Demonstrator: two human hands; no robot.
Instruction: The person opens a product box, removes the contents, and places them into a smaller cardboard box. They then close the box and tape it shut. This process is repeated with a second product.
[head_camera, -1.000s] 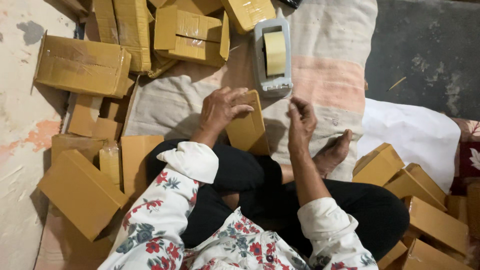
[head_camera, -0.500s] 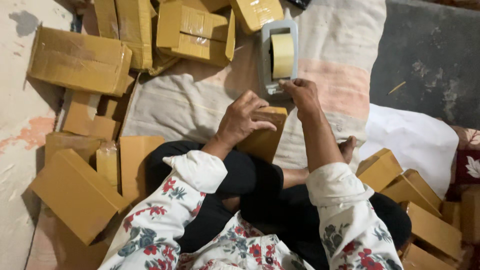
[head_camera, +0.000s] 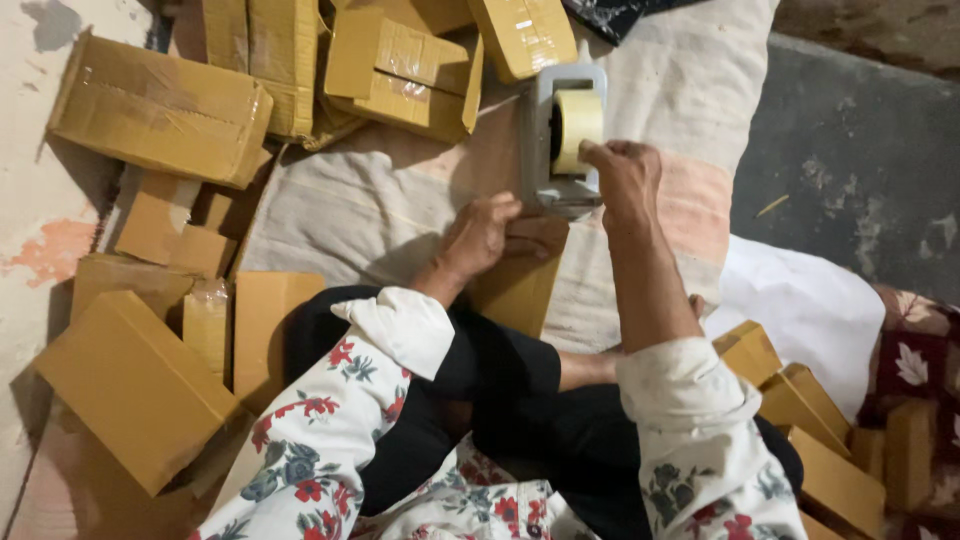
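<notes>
Both fingers (head_camera: 600, 152) on tape roll (head_camera: 577, 128)

Your left hand (head_camera: 482, 232) sits low, fingers curled, wrist bent — forearm angled in from lower left. Your right hand (head_camera: 622, 172) reaches farther forward, arm nearly straight, fingertips pinched — sleeves pushed back.

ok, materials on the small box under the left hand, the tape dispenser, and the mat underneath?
Small box: brown cardboard by the look, matte, with flat folded faces. Tape dispenser: grey body, smooth with a dull sheen, probably plastic or painted metal; its roll looks like pale glossy tape. Mat: woven cloth, coarse, wrinkled and stained.
</notes>
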